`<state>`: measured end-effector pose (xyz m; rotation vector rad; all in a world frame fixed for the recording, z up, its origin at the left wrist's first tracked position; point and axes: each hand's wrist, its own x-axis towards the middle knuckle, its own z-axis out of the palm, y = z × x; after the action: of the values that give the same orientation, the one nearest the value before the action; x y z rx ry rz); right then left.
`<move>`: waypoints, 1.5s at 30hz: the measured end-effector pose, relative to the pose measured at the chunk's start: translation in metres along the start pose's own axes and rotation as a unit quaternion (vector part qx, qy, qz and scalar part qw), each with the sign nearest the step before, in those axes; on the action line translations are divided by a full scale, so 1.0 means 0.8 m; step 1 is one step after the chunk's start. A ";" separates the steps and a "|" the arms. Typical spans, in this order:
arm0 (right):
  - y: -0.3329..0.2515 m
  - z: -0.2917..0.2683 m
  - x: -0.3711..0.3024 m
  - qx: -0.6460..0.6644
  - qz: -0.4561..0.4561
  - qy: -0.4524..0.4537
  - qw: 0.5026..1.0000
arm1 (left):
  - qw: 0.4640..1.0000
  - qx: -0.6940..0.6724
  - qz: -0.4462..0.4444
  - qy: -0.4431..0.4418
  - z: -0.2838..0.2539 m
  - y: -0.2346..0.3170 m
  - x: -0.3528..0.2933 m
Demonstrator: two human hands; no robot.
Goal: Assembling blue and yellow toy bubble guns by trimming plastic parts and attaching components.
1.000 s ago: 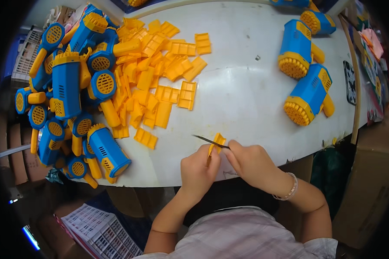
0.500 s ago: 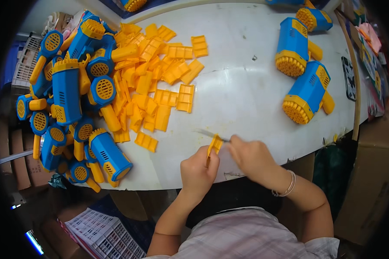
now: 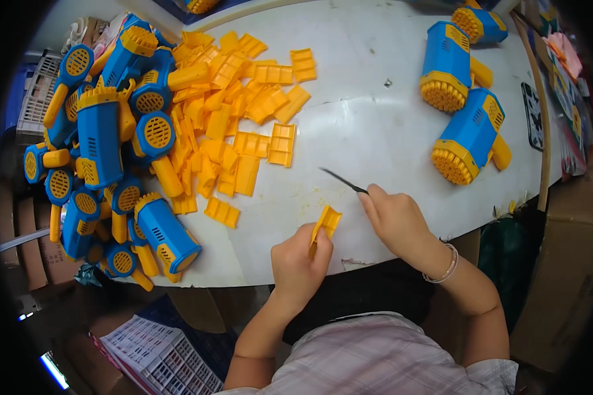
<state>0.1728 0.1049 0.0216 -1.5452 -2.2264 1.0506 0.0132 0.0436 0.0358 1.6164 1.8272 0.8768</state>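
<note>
Your left hand [image 3: 302,260] pinches a yellow plastic cover [image 3: 327,221] above the surface [image 3: 356,138], near its front edge; your right hand [image 3: 395,220] is closed around a knife [image 3: 343,180], clear of the cover.

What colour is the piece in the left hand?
Yellow-orange: the piece in the left hand, best in head view.

The right hand [image 3: 398,222] hides the rear end of the knife [image 3: 341,178]; the left hand [image 3: 298,263], the lower part of a yellow plastic cover [image 3: 329,220]. The upper edge crops a bubble gun [image 3: 201,6], the lower edge the plaid shirt [image 3: 375,359].
</note>
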 end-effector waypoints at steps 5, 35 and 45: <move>-0.017 0.008 -0.013 0.033 -0.049 -0.002 0.998 | 0.999 0.043 0.025 0.014 0.007 -0.006 -0.001; 0.017 -0.035 -0.007 0.424 0.030 0.128 0.896 | 0.900 -0.364 -0.189 -0.150 -0.012 0.009 -0.003; 0.197 -0.168 -0.058 -0.075 -0.009 0.287 0.955 | 0.832 -0.506 -0.209 -0.084 -0.007 0.009 0.019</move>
<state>0.3803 0.1496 0.0217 -1.6214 -1.9289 0.3538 0.0119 0.0588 0.0455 0.5628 1.1391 1.1505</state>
